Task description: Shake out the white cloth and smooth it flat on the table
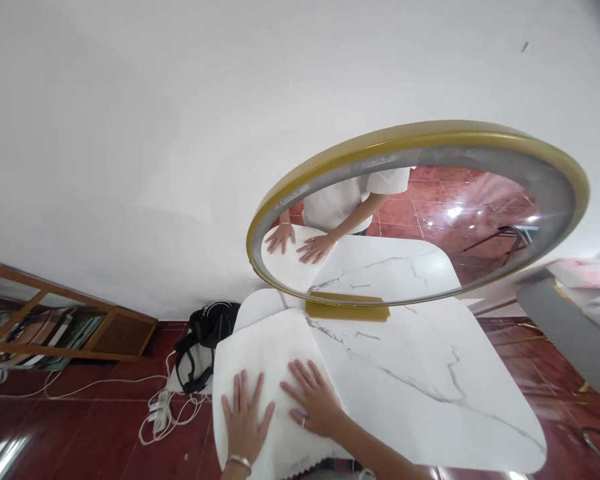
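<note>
Left hand (245, 420): fingers wide, you are pressing the white scallop-edged cloth (267, 347), lower centre.
Right hand (314, 402): pressing alongside, splayed.

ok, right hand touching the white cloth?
Touching. Head view: right hand flat, fingers spread, on the white cloth, no gap visible; left hand flat beside it.

A gold-rimmed mirror (415, 213) stands on the marble table (420, 380).

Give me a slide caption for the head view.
The left hand and right hand lie flat on a white cloth on the marble table, before a gold-rimmed round mirror.
</note>
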### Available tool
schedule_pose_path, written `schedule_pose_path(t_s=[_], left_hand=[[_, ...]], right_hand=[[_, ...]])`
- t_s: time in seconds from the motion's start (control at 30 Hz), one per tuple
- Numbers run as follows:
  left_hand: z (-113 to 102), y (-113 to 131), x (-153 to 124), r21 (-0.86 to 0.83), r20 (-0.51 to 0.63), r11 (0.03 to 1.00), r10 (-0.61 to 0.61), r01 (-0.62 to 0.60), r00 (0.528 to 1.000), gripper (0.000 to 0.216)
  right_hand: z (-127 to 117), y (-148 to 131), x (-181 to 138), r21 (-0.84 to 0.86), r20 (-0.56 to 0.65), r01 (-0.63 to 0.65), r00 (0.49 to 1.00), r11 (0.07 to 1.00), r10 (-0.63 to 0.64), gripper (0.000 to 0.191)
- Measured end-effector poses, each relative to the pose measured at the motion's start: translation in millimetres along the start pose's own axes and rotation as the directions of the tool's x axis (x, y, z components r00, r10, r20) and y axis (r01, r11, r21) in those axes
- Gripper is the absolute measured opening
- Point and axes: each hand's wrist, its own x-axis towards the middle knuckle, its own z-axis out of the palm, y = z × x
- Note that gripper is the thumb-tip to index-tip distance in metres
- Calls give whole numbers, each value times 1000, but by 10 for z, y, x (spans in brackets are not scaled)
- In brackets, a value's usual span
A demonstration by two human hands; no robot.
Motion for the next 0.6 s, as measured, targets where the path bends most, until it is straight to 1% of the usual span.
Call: schedule_pose_path(t_s=[0.03,0.1,0.17,0.23,0.33,0.4,0.5,0.6], left_hand=[[3,54,-19,1,6,1000,16,-16,1000,60],[16,138,96,-4,48,998,69,-69,996,58],[25,178,348,-14,98,993,121,-120,988,56],[28,169,649,-21,117,991,131,-129,985,54],[35,84,1085,-19,82,998,65,-63,995,52],[46,7,1350,-12,75,1000,29,-28,997,52],[58,-87,1711,5,120,1000,21,-21,993,53],[64,-120,1983,4,170,1000,23,-24,985,55]], right_hand=[[12,12,-77,-6,-7,-21,1000,1000,21,61],[49,32,-186,-28,-35,-80,996,996,79,63],[99,51,-207,-53,-76,-143,987,988,139,64],[146,79,-116,-78,-118,-177,979,981,167,63],[150,161,207,-112,-169,-187,971,976,167,58],[88,254,486,-129,-184,-197,968,972,171,55],[-50,421,871,-131,-192,-231,960,964,204,52],[-115,541,1112,-113,-210,-279,945,954,252,52]])
